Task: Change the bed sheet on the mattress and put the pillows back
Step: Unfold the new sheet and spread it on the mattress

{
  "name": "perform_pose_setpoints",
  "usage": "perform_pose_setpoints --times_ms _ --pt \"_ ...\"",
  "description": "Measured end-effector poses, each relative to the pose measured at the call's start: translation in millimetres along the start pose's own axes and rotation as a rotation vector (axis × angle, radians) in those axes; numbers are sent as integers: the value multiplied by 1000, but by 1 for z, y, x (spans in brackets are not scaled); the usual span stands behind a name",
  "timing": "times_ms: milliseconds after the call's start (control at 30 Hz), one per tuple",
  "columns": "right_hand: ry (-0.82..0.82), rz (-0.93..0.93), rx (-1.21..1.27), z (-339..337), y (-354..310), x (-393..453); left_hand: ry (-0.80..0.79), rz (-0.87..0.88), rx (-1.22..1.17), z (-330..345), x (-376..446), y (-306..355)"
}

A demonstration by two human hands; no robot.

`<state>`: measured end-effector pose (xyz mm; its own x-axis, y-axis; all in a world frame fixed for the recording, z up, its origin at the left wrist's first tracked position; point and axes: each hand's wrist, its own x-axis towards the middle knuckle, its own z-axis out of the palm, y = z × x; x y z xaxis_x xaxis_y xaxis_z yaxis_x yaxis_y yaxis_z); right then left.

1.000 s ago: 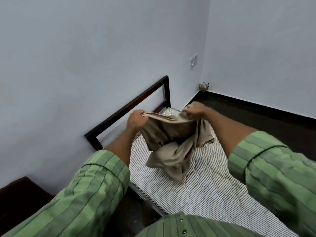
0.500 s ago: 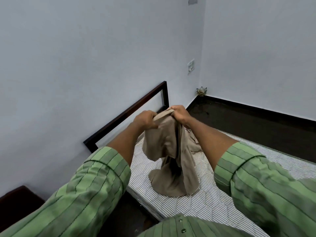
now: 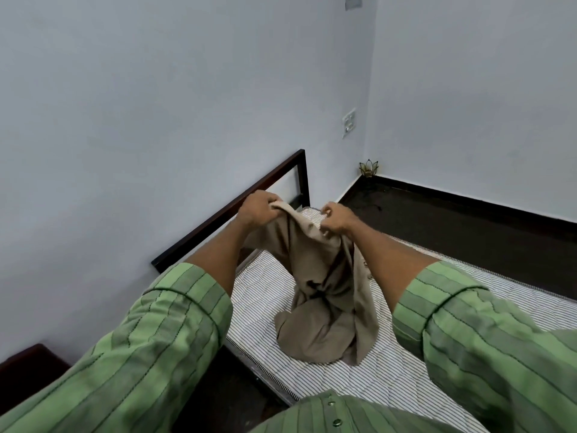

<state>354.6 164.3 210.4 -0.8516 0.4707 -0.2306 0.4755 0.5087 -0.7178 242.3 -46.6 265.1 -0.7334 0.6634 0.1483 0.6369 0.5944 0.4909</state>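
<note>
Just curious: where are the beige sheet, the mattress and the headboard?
beige sheet [image 3: 315, 326]: head view, bunched lower part.
mattress [image 3: 343, 389]: head view, bare striped top.
headboard [image 3: 249, 195]: head view, dark top rail.

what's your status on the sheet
Left hand and right hand both gripping beige sheet. Sheet bunched, lower end on bare mattress. Nothing blocking.

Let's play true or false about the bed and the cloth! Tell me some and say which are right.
1. Both hands hold the beige sheet. True: the left hand and right hand each grip its top edge.
2. The sheet is spread flat over the mattress. False: it is bunched, its bottom resting on the mattress.
3. The mattress is striped. True.
4. Two pillows lie on the mattress. False: no pillows show.
5. The sleeves are red. False: they are green striped.
</note>
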Motion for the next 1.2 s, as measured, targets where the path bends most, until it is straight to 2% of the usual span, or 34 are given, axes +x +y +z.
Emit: perform_pose_setpoints --times_ms 67,100,233,300,400,467,533,567,633,700,733,767,800,900,933,1000,1100,1200 --pt "-149 -164 178 11 -16 -4 -25 55 23 6 10 9" --pt "-173 -211 204 13 -25 -6 -35 64 4 9 14 16" --pt "-120 -254 258 15 -38 1 -46 116 25 10 16 30" --pt "-15 -235 309 9 -31 3 -101 120 104 6 15 20" --pt "208 -143 543 -5 -23 -2 -249 41 436 2 7 -4" --pt "258 -107 714 -12 -20 -5 -214 -56 469 2 -3 -15" --pt "175 -47 704 -15 -17 -8 -26 -166 341 5 -11 -14" --pt "81 3 636 -15 -16 -10 88 -231 282 6 -11 -11" --pt "-237 101 450 -14 -13 -18 260 -323 128 9 -9 -3" --pt "-605 150 348 -10 -14 -24 265 -296 -281 11 -3 8" --pt "-708 156 330 -6 -14 -25 228 -244 -508 13 -2 14" --pt "-729 147 337 -3 -16 -24 190 -206 -674 12 -2 21" --pt "-658 127 373 0 -18 -22 138 -197 -791 12 -3 27" --pt "-192 42 629 3 -25 -17 -53 -228 -1002 12 -9 40" --pt "-110 19 683 0 -28 -17 -112 -245 -1042 11 -11 41" --pt "-114 -56 642 -4 -28 -16 -224 -304 -1188 7 -15 39" --pt "-240 -105 323 0 -24 -18 -285 -385 -1400 4 -20 38" --pt "-207 -106 303 12 -20 -18 -316 -407 -1428 3 -22 33"
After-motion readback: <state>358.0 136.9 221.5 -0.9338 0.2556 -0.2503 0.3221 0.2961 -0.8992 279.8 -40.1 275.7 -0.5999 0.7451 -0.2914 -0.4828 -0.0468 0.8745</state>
